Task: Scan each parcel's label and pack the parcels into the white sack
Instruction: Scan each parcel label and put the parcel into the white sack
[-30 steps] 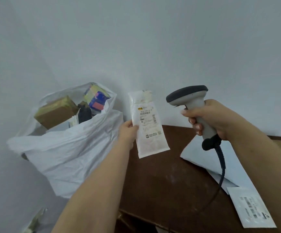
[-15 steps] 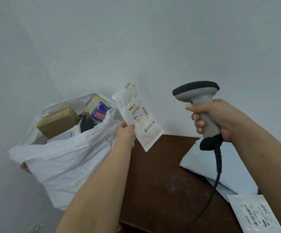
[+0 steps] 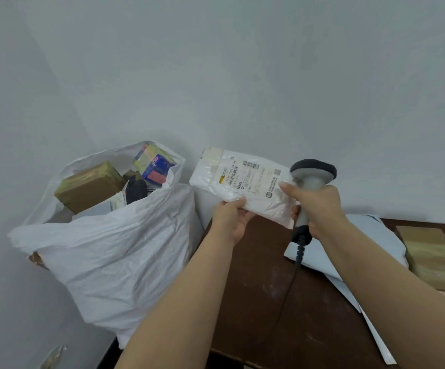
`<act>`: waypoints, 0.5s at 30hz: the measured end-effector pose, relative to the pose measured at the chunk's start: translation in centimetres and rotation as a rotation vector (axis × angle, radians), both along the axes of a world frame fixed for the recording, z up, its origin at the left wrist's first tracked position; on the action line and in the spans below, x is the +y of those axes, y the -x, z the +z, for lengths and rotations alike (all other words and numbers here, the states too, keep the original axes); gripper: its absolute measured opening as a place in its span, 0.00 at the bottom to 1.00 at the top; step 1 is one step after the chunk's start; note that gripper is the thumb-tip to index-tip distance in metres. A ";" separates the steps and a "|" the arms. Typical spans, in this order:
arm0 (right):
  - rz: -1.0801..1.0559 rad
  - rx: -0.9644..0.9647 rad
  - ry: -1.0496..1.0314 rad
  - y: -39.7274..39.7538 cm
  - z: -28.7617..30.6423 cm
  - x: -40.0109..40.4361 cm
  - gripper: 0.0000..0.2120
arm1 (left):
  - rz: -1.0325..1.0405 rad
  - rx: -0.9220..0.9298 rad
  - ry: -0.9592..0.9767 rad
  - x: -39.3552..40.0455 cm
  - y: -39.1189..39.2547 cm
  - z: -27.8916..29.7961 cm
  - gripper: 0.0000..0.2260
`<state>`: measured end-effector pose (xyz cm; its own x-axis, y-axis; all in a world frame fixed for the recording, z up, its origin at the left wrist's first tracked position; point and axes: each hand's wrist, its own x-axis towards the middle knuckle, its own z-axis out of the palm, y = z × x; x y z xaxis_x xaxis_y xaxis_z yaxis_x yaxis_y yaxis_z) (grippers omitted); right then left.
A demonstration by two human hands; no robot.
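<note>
White sack (image 3: pixel 114 251) at far left, beside the table, mouth open. Inside it: a brown box (image 3: pixel 88 186), a black item (image 3: pixel 136 189), a colourful packet (image 3: pixel 153 166)

Left hand (image 3: pixel 230 222) just right of the sack, fingers and thumb pinching the lower edge of a white parcel (image 3: pixel 242 182). Parcel held in the air, lying roughly level, label (image 3: pixel 250 175) facing the camera, its left end near the sack's rim

Right hand (image 3: pixel 315 206) curled tight round the grey handle of a scanner (image 3: pixel 310 182), thumb against the parcel's right end. Scanner head dark, cable hanging to the brown table (image 3: pixel 282 302)

Far right on the table: a pale mailer (image 3: pixel 354 243), then a brown box (image 3: pixel 431 254), touching
</note>
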<state>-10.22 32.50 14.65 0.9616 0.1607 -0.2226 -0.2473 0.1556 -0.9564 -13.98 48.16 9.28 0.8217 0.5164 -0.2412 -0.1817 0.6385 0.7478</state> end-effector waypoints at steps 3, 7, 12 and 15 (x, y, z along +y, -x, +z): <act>-0.051 -0.044 0.091 -0.8 -0.8 -0.1 0.16 | -0.043 0.003 -0.025 0.1 0.6 -0.1 0.14; -0.067 -0.078 0.130 -1.8 -1.0 -1.0 0.11 | -0.085 0.036 -0.123 1.9 1.9 -0.2 0.17; 0.005 -0.233 0.275 -2.3 -0.4 -2.1 0.07 | 0.141 -0.040 0.006 6.2 2.7 0.8 0.16; 0.047 -0.288 0.337 -2.7 0.1 -2.7 0.08 | 0.019 0.125 -0.204 8.5 4.1 1.9 0.13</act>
